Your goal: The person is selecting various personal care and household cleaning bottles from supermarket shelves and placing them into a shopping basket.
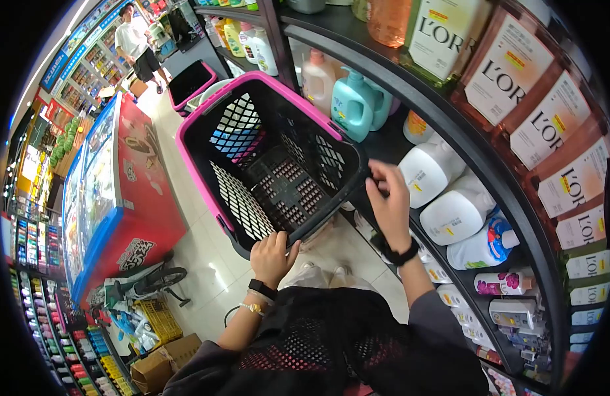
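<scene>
A black shopping basket [318, 206] with a pink rim and lattice sides stands tilted in front of my body, with nothing inside it. My left hand [272, 259] is closed over its near black edge, fingers on top and thumb to the side. At the right corner of the basket, my right hand [391, 198] has its fingers loosely bent and apart, with the fingertips right by the rim. Dark bands circle both wrists, and a beaded bracelet [253, 308] sits on the left one.
Shelves on the right hold white bottles [424, 173], a teal pump bottle [351, 102] and boxed pump bottles [513, 63]. A red chest freezer [146, 191] stands left, with a small bicycle [161, 280] and cardboard box [163, 363] nearby. A person [136, 43] stands far down the aisle.
</scene>
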